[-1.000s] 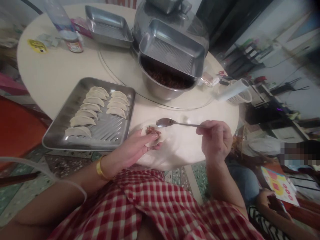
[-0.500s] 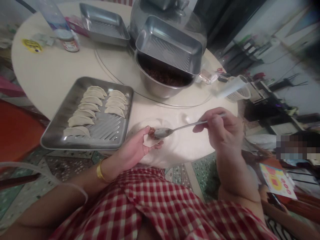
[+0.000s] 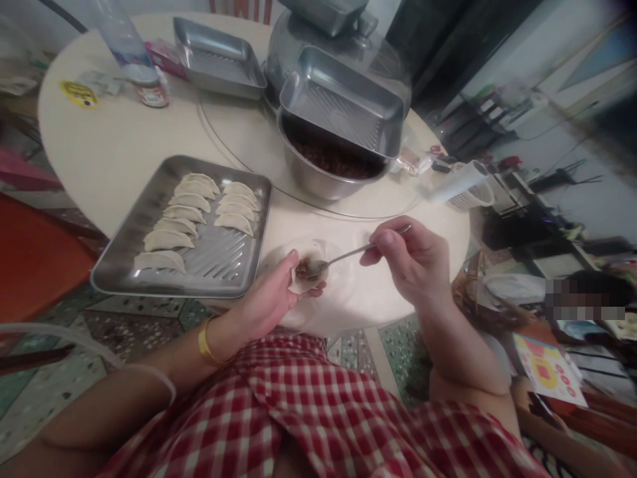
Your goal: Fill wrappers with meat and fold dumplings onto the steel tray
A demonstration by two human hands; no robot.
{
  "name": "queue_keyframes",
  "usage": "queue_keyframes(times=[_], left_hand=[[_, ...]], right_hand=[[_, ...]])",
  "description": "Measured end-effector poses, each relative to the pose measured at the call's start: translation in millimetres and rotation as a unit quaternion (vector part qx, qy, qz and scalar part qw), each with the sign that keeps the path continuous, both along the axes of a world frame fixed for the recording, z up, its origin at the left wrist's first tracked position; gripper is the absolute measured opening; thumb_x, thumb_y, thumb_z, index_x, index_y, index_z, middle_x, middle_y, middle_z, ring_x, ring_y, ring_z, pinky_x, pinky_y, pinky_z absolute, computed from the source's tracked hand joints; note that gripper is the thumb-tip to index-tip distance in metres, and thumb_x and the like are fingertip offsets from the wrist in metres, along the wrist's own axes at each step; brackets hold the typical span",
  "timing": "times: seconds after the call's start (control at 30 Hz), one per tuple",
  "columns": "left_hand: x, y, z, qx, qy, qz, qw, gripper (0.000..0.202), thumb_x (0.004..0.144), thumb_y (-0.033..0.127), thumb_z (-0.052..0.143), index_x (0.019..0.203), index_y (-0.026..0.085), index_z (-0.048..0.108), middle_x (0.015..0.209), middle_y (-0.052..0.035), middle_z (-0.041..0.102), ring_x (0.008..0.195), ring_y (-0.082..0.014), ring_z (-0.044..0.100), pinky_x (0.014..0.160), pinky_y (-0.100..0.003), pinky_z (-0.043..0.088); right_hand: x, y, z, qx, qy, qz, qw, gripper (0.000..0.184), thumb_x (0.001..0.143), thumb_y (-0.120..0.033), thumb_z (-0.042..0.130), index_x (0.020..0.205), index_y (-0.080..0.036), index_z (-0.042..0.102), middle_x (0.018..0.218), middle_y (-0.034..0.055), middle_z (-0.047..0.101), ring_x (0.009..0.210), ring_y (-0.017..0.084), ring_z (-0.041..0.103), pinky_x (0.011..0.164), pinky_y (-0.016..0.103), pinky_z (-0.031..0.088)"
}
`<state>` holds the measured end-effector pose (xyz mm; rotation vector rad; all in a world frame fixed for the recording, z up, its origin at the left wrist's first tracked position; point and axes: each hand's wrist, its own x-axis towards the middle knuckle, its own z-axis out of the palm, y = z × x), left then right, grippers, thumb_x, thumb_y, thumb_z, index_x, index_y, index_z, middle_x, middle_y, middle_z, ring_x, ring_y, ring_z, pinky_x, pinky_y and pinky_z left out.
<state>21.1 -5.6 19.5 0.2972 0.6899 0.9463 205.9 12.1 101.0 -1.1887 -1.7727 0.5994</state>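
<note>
My left hand cups a round dumpling wrapper with a mound of brown meat filling on it. My right hand pinches the handle of a metal spoon, whose bowl presses down into the filling. Both hands hover over the near edge of the round white table. To the left sits a metal tray holding several folded dumplings in two rows.
A steel bowl of filling stands beyond my hands with an empty tray leaning across it. Another tray, a jar and a bottle sit at the far side. A white basket is at the right edge.
The spoon has swung from above the wrapper down into the filling, and my right hand has moved left, closer to my left hand.
</note>
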Motion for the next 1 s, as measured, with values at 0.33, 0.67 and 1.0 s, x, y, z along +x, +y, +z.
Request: queue_keyframes(times=[0.33, 0.67, 1.0], left_hand=[[-3.9, 6.1, -0.5, -0.010, -0.011, 0.018, 1.000, 0.027, 0.093, 0.036, 0.059, 0.097, 0.013, 0.072, 0.104, -0.0112, 0.073, 0.092, -0.0223, 0.069, 0.086, -0.040, 0.058], [-0.8, 4.6, 1.5, 0.020, 0.004, 0.053, 0.998, 0.023, 0.091, 0.033, 0.062, 0.100, 0.016, 0.074, 0.114, -0.0076, 0.070, 0.108, -0.0220, 0.062, 0.089, -0.038, 0.059], [-2.0, 7.3, 2.5, -0.018, 0.001, 0.055, 0.998, 0.023, 0.094, 0.027, 0.054, 0.096, 0.013, 0.073, 0.105, -0.0090, 0.071, 0.094, -0.0210, 0.067, 0.083, -0.039, 0.061]], right_hand=[[14.9, -23.7, -47.4, 0.039, 0.130, -0.061, 0.989, 0.019, 0.093, -0.036, 0.059, 0.085, -0.020, 0.063, 0.064, -0.0029, 0.069, 0.055, 0.012, 0.069, 0.053, 0.023, 0.056], [11.9, -7.7, -68.4, -0.002, 0.268, -0.126, 0.955, 0.035, 0.089, -0.053, 0.058, 0.079, -0.020, 0.057, 0.055, -0.0068, 0.060, 0.044, 0.009, 0.062, 0.048, 0.021, 0.052], [14.7, -32.1, -68.5, 0.112, 0.184, -0.024, 0.976, 0.011, 0.096, -0.027, 0.052, 0.097, -0.021, 0.061, 0.076, -0.0009, 0.068, 0.066, 0.014, 0.070, 0.058, 0.028, 0.054]])
